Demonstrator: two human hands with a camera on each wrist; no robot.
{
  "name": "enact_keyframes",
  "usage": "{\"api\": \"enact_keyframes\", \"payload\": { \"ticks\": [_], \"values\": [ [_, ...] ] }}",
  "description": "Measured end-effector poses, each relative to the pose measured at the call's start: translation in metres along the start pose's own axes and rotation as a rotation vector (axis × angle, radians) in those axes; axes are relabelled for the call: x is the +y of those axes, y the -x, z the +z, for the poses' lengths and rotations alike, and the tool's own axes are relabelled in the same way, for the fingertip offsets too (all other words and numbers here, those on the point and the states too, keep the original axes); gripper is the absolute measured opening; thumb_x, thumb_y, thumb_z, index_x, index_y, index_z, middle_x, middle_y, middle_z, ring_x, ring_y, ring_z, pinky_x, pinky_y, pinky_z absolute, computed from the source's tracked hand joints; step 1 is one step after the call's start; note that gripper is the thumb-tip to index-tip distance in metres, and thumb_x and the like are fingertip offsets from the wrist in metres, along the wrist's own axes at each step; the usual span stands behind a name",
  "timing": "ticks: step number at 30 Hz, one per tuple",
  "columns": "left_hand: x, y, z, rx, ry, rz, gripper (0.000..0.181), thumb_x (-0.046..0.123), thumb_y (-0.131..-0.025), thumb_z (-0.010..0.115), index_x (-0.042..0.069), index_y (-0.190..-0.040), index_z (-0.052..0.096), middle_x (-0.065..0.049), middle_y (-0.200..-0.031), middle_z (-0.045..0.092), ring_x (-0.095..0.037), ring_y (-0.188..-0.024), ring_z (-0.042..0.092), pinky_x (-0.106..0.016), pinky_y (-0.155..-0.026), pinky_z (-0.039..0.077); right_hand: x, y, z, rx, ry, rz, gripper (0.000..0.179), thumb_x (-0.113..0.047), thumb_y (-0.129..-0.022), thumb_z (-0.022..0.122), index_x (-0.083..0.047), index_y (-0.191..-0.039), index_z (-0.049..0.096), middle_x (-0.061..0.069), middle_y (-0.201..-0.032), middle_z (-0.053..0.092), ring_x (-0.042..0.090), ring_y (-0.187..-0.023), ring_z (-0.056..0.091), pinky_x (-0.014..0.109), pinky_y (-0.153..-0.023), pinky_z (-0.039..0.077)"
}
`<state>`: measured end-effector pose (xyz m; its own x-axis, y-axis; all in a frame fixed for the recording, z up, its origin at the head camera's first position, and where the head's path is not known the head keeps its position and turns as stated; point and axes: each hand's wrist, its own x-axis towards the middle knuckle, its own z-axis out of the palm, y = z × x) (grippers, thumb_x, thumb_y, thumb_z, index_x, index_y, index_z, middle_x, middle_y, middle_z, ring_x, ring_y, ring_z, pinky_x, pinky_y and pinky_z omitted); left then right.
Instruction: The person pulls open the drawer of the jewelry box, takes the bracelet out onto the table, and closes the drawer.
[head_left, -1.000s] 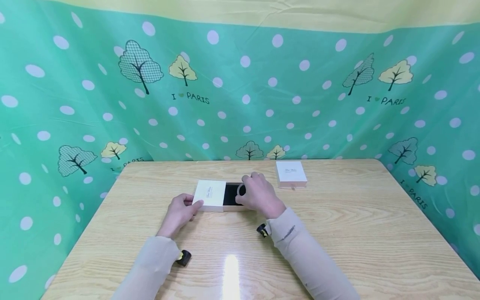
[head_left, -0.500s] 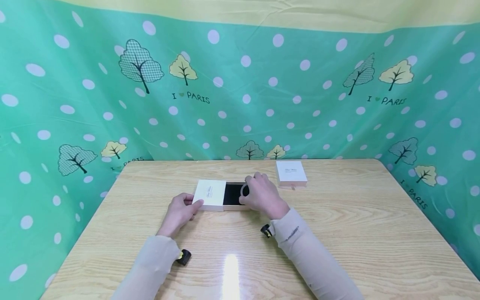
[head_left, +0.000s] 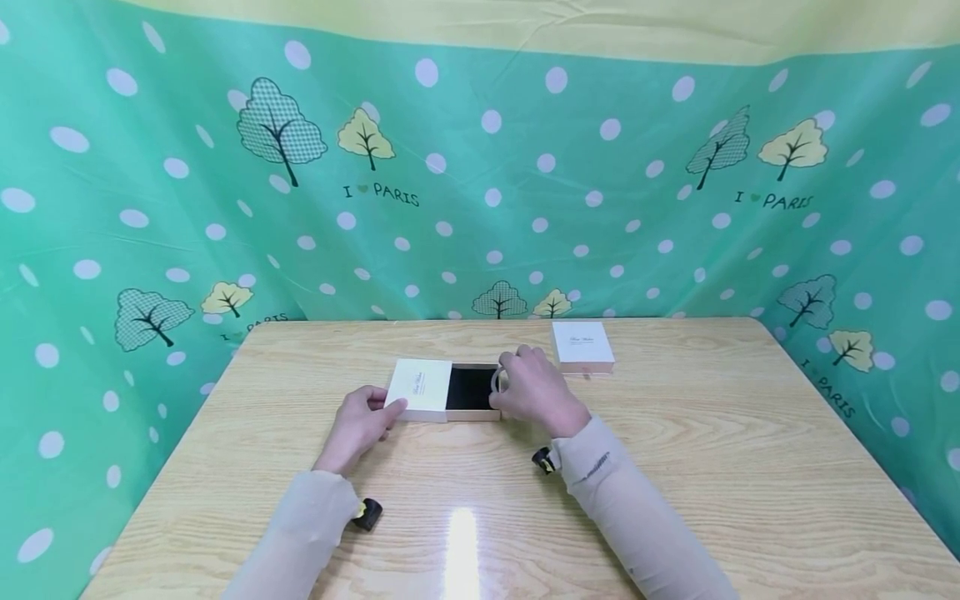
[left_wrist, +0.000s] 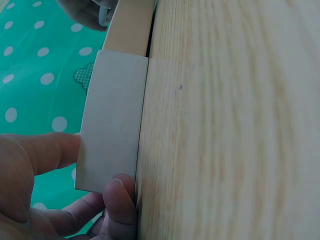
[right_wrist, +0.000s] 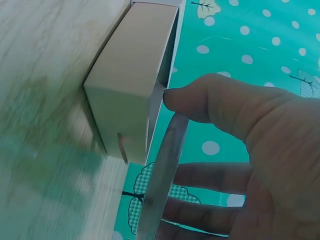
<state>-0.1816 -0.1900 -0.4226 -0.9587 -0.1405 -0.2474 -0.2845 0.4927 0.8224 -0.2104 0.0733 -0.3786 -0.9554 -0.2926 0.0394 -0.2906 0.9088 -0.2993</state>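
Observation:
A white slide-out gift box (head_left: 420, 388) lies on the table, its drawer (head_left: 472, 416) pulled out to the right with a black lining inside. My left hand (head_left: 362, 427) grips the left end of the white sleeve, thumb on top and fingers at the end face. Just over the drawer's right end, my right hand (head_left: 534, 390) pinches a pale bangle (head_left: 495, 380) between thumb and fingers. The right wrist view shows the bangle (right_wrist: 164, 175) nearly edge-on beside the drawer's end, where a small ribbon tab (right_wrist: 122, 148) sticks out.
A second white box (head_left: 582, 345), shut, stands behind and right of my right hand. The wooden table (head_left: 712, 450) ends at a green dotted curtain (head_left: 480, 208) at the back and sides. Small black devices hang at both wrists.
My right hand has moved slightly to the right with the bangle, uncovering more of the drawer's black lining. My left hand and the box stay put.

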Motion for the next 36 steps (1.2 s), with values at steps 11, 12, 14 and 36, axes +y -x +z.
{"api": "enact_keyframes", "payload": {
  "ticks": [11, 12, 14, 36],
  "values": [
    [0.000, 0.001, 0.000, 0.001, 0.004, 0.004, 0.042, 0.026, -0.093, 0.062, -0.004, -0.120, 0.052, -0.016, -0.102, 0.056, -0.019, -0.072, 0.058, -0.030, -0.062, 0.052, 0.008, 0.003, -0.001, -0.006, 0.011, -0.010, 0.051, -0.023, -0.072, 0.073, -0.007, -0.119, 0.061, 0.009, -0.107, 0.056, 0.025, -0.096, 0.049, 0.037, -0.082, 0.046],
    [0.000, 0.001, 0.000, 0.001, 0.004, 0.005, 0.042, 0.026, -0.093, 0.062, -0.004, -0.121, 0.052, -0.016, -0.102, 0.056, -0.019, -0.072, 0.058, -0.029, -0.061, 0.052, 0.008, 0.003, -0.002, -0.008, 0.007, -0.009, 0.051, -0.023, -0.072, 0.073, -0.007, -0.119, 0.061, 0.009, -0.107, 0.056, 0.026, -0.096, 0.049, 0.037, -0.081, 0.046],
    [0.000, 0.001, 0.000, 0.002, 0.003, 0.007, 0.042, 0.026, -0.093, 0.062, -0.004, -0.121, 0.052, -0.016, -0.102, 0.056, -0.019, -0.072, 0.057, -0.029, -0.061, 0.052, 0.009, 0.003, -0.002, -0.013, 0.004, -0.006, 0.051, -0.023, -0.072, 0.073, -0.007, -0.119, 0.061, 0.009, -0.107, 0.056, 0.026, -0.096, 0.049, 0.037, -0.081, 0.046],
    [-0.001, 0.000, 0.000, -0.005, 0.010, 0.004, 0.042, 0.026, -0.093, 0.063, -0.004, -0.120, 0.052, -0.016, -0.102, 0.056, -0.019, -0.072, 0.057, -0.029, -0.061, 0.052, 0.014, 0.004, 0.000, -0.065, 0.023, 0.046, 0.042, -0.025, -0.077, 0.075, -0.007, -0.112, 0.062, 0.007, -0.098, 0.052, 0.025, -0.092, 0.046, 0.035, -0.075, 0.044]
  ]
}}
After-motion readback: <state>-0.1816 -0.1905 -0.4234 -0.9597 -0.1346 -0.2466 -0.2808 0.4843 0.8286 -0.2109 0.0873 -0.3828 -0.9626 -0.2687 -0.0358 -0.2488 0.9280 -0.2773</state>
